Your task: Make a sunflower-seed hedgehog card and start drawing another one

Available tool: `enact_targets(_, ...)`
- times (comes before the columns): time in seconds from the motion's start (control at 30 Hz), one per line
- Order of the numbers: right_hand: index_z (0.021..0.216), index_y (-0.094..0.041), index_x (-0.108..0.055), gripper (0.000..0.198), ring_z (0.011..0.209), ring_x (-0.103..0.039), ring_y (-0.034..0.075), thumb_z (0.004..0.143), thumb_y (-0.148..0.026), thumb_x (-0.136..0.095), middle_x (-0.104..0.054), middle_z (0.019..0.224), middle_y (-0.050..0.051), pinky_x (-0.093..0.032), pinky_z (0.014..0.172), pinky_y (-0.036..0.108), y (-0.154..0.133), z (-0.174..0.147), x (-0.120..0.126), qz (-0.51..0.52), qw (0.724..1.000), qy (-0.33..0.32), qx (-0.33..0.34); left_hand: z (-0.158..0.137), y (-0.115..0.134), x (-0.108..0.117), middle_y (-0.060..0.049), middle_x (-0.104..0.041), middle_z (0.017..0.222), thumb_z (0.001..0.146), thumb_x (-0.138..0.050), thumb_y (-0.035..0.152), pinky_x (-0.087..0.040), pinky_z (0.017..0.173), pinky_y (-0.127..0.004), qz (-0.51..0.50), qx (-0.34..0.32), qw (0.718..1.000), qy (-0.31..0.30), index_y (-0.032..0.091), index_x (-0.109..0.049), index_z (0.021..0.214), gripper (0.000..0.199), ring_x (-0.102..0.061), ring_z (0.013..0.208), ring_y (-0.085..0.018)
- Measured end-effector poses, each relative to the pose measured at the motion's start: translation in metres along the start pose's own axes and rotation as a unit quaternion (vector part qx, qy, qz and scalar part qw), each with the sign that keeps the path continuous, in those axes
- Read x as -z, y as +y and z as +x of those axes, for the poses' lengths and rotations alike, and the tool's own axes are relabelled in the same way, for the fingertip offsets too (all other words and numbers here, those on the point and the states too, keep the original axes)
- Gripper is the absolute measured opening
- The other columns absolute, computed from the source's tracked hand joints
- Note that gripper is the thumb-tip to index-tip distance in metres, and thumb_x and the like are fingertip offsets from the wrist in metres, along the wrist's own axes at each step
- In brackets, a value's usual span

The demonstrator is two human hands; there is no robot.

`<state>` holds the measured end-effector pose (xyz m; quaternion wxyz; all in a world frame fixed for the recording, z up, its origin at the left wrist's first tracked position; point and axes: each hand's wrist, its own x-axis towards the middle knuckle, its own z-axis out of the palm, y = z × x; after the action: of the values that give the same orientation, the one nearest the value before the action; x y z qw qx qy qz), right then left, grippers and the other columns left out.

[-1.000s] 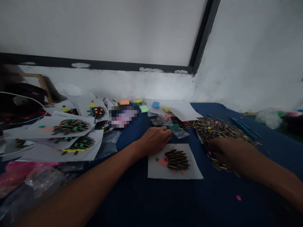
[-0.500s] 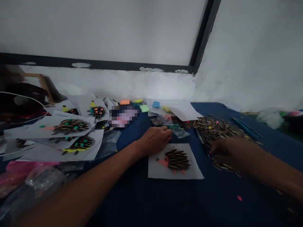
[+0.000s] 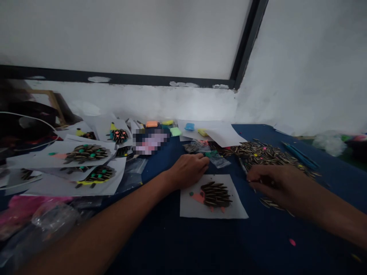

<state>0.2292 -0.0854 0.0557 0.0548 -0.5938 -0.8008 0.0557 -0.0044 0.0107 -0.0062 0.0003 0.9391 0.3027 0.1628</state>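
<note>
- Paper (image 3: 187,207) lies flat on the blue desk (image 3: 160,244), carrying a hedgehog (image 3: 216,195) of dark seeds.
- Left hand (image 3: 190,169) rests over the paper's far left corner, fingers loosely curled; I cannot tell if it holds something.
- Right hand (image 3: 266,182) is right of the paper, thumb and fingers bent close together; whether they grip a seed, I cannot tell.
- Seed pile (image 3: 276,156) spreads right of the paper and farther back.
</note>
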Motion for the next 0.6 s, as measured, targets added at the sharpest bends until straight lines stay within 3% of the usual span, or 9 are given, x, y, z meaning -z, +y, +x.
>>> enact_targets(0.1,0.083,-0.022,-0.067,0.018,0.06,-0.061,0.015,0.086,-0.026,-0.05,-0.069,0.074,0.003,-0.039,0.053,0.024,-0.016,-0.001,-0.001,0.063,0.998,-0.02,0.022,0.0,-0.001,-0.001,-0.005,-0.059,0.088,0.095,-0.037,0.023,-0.041,0.063,-0.026,0.001,-0.001,1.0,0.001,0.015,-0.055,0.087,0.021,-0.053,0.069,-0.013)
enact_targets(0.6,0.082,-0.023,-0.069,0.024,0.069,-0.064,0.016,0.082,-0.014,-0.047,-0.071,0.079,0.001,-0.044,0.06,0.023,-0.025,-0.001,-0.011,0.081,0.996,-0.008,0.043,0.0,0.003,0.004,-0.003,-0.059,0.087,0.095,-0.04,0.024,-0.039,0.063,-0.025,-0.005,0.007,1.0,-0.004,0.016,-0.055,0.086,0.019,-0.054,0.071,-0.013)
